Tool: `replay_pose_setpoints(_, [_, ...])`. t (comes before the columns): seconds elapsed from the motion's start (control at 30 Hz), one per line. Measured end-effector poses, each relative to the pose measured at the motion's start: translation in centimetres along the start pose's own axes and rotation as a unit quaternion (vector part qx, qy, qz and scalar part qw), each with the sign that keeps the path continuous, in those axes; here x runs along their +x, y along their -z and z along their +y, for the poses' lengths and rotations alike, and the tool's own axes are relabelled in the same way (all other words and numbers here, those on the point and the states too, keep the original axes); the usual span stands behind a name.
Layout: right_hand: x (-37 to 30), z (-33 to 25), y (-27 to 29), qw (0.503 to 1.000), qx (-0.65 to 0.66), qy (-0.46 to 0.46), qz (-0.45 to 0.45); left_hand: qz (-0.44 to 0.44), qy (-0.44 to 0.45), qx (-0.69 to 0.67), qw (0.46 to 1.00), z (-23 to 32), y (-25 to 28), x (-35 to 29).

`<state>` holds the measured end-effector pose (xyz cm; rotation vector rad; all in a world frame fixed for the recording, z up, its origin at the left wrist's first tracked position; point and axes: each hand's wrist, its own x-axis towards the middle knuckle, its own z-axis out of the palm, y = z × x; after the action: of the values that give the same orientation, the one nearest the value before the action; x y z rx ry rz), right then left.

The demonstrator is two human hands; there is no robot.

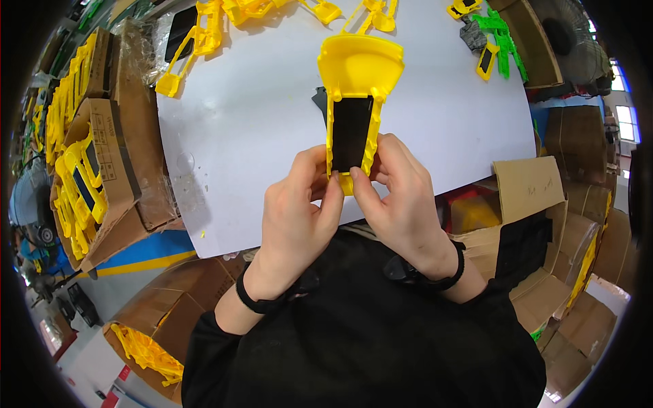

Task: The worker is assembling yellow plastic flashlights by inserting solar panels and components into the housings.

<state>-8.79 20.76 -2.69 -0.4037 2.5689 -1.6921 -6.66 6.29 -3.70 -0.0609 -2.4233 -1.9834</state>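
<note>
Both my hands hold a yellow plastic part (pixel 362 61) above the white table, its broad curved end pointing away from me. A black rectangular pad (pixel 351 132) lies in the recess of its narrow section. My left hand (pixel 299 204) grips the near left edge, with the thumb at the pad's lower end. On the near right edge, my right hand (pixel 401 197) is closed, its thumb also by the pad's lower end. Fingers behind the part are partly hidden. Just left of the part, a dark piece (pixel 320 100) shows on the table, partly covered by it.
More yellow parts (pixel 207 30) lie along the table's (pixel 238 149) far edge, near a black flat sheet (pixel 181 30). At far right are a green part (pixel 502 41) and a small yellow piece (pixel 487 60). Cardboard boxes (pixel 112 149) with yellow parts flank the left; open cartons (pixel 530 190) stand right.
</note>
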Motion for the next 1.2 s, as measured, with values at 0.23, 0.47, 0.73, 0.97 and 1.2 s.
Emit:
replay_pose_setpoints(0.23, [0.6,1.2,1.2,0.998,0.038,0.04,-0.021,-0.009,-0.027,-0.013,1.0,-1.1,0.9,1.0])
replay_pose_setpoints(0.47, [2.1,2.7,1.6,0.896,0.368,-0.167,-0.184,-0.196,0.254,-0.393,0.862,-2.3,1.6,0.3])
replay_pose_setpoints(0.73, [1.6,2.7,0.9,0.9,0.366,-0.171,-0.166,-0.17,0.202,-0.298,0.917,-1.9,2.2,-0.3])
replay_pose_setpoints(0.97, [0.0,3.0,1.1,0.858,0.43,-0.183,-0.213,-0.14,0.171,-0.345,0.912,-1.4,1.8,-0.3])
replay_pose_setpoints(1.2, [0.4,3.0,0.5,0.876,0.405,-0.198,-0.174,-0.082,0.191,-0.331,0.92,-2.2,1.5,0.1])
